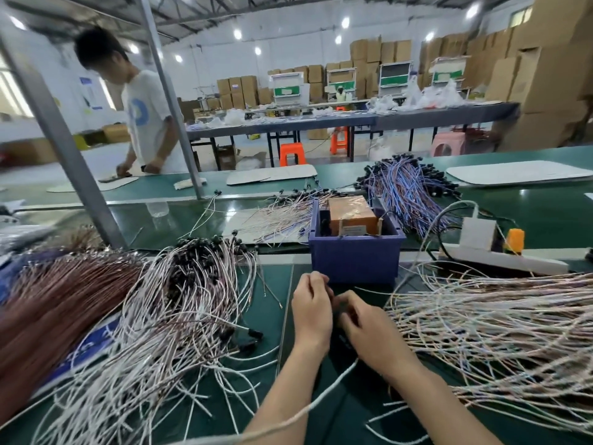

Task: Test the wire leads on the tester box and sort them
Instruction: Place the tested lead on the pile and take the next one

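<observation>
My left hand (311, 308) and my right hand (369, 329) meet just in front of a blue bin (354, 255), their fingers curled round a small dark wire lead end (340, 308) between them. A white lead (321, 398) trails from the hands toward me across my left forearm. Inside the blue bin sits the orange tester box (353, 215). A heap of white leads with black ends (179, 303) lies to the left. A spread of pale and pink leads (494, 329) lies to the right.
Brown wires (54, 303) fan out at far left, and blue-violet leads (407, 191) pile behind the bin. A white power strip with plugs (500, 255) lies right of the bin. A grey post (64, 146) rises at left; a person (144, 120) works across the green bench.
</observation>
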Action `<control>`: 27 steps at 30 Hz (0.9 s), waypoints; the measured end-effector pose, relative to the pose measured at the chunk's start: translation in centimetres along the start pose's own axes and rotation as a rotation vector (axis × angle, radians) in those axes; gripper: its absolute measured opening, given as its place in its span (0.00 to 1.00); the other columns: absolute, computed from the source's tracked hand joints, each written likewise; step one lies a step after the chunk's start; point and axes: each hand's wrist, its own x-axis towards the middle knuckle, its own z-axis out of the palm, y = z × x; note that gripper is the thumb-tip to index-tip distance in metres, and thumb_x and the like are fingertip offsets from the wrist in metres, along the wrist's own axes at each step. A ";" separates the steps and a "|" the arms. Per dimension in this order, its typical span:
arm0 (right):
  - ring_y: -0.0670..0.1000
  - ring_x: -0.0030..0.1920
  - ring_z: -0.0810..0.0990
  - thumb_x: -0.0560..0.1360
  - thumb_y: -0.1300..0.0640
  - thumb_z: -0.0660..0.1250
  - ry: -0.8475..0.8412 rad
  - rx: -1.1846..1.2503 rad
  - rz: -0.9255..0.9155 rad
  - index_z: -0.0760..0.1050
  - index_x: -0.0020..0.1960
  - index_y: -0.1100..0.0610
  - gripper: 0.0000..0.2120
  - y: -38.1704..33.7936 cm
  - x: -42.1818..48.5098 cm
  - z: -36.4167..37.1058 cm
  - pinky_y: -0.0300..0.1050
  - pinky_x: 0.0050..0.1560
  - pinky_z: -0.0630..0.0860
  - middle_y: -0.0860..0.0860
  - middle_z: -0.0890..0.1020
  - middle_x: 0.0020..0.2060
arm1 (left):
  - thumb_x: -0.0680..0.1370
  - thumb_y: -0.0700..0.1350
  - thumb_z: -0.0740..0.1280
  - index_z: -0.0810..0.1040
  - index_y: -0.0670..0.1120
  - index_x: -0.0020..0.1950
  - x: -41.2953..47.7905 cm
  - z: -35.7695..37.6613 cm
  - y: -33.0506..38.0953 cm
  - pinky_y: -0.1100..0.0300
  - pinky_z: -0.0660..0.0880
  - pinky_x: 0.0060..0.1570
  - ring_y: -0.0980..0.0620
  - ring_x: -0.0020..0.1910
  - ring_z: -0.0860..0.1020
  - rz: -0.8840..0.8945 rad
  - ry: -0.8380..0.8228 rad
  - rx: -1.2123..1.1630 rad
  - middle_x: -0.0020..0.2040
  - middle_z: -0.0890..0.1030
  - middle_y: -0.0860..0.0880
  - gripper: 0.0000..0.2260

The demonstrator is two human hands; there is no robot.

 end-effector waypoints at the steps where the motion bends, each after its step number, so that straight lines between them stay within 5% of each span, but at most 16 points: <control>1: 0.44 0.45 0.82 0.79 0.56 0.61 0.002 0.021 0.004 0.73 0.53 0.42 0.09 0.0 0.0 0.0 0.53 0.49 0.79 0.41 0.84 0.44 | 0.83 0.46 0.59 0.78 0.49 0.41 0.0 0.0 0.0 0.65 0.71 0.36 0.62 0.32 0.75 -0.005 0.004 0.006 0.31 0.79 0.57 0.13; 4: 0.40 0.45 0.81 0.80 0.59 0.61 0.034 0.079 0.002 0.76 0.52 0.43 0.11 0.1 0.1 0.0 0.49 0.50 0.79 0.40 0.84 0.44 | 0.84 0.45 0.59 0.78 0.49 0.42 -0.3 0.2 0.3 0.66 0.71 0.37 0.63 0.33 0.75 -0.021 -0.036 0.067 0.34 0.79 0.54 0.13; 7: 0.36 0.48 0.80 0.81 0.61 0.63 0.097 0.139 -0.035 0.75 0.51 0.39 0.14 0.2 -0.1 -0.1 0.36 0.49 0.75 0.37 0.82 0.45 | 0.84 0.46 0.59 0.78 0.47 0.42 0.6 -1.2 2.9 0.55 0.74 0.41 0.55 0.35 0.77 0.027 -0.109 0.183 0.36 0.80 0.51 0.14; 10: 0.41 0.45 0.80 0.82 0.58 0.63 0.135 0.237 -0.032 0.75 0.50 0.37 0.14 0.4 -0.3 -0.4 0.34 0.44 0.74 0.37 0.82 0.43 | 0.83 0.51 0.57 0.76 0.47 0.43 2.8 -5.4 6.1 0.51 0.73 0.46 0.50 0.37 0.77 0.199 0.078 0.696 0.37 0.80 0.51 0.14; 12: 0.46 0.41 0.80 0.82 0.59 0.63 0.160 0.312 -0.032 0.76 0.51 0.36 0.15 0.4 -0.5 -0.4 0.39 0.41 0.75 0.38 0.82 0.44 | 0.83 0.52 0.57 0.76 0.45 0.52 3.8 -8.7 6.9 0.50 0.71 0.53 0.47 0.48 0.77 0.265 0.218 1.136 0.48 0.81 0.47 0.13; 16: 0.41 0.50 0.80 0.81 0.62 0.63 0.251 0.357 -0.098 0.76 0.53 0.38 0.17 -0.1 -0.6 -0.6 0.29 0.47 0.72 0.36 0.80 0.49 | 0.82 0.52 0.58 0.70 0.41 0.66 3.7 -12.4 5.3 0.51 0.70 0.60 0.45 0.60 0.73 0.026 0.160 1.549 0.62 0.76 0.42 0.18; 20: 0.41 0.53 0.79 0.81 0.63 0.63 0.317 0.377 -0.106 0.76 0.54 0.41 0.17 -0.6 -0.5 -0.8 0.28 0.50 0.71 0.36 0.78 0.51 | 0.83 0.45 0.57 0.75 0.44 0.60 3.3 -13.8 3.9 0.50 0.71 0.63 0.46 0.60 0.73 -0.049 0.092 1.607 0.61 0.77 0.44 0.10; 23: 0.43 0.51 0.80 0.81 0.63 0.63 0.343 0.498 -0.055 0.78 0.52 0.41 0.16 -1.0 -0.5 -1.1 0.28 0.48 0.72 0.38 0.80 0.49 | 0.85 0.44 0.55 0.74 0.43 0.59 3.0 -14.0 5.0 0.50 0.72 0.61 0.46 0.56 0.76 0.016 0.178 1.435 0.56 0.79 0.45 0.11; 27: 0.47 0.51 0.84 0.83 0.57 0.61 0.261 0.840 0.053 0.80 0.58 0.42 0.13 -1.6 -0.2 -1.8 0.42 0.55 0.75 0.45 0.85 0.52 | 0.84 0.50 0.54 0.72 0.44 0.54 0.7 -11.7 8.3 0.52 0.77 0.32 0.49 0.30 0.78 0.403 0.062 0.877 0.34 0.78 0.48 0.12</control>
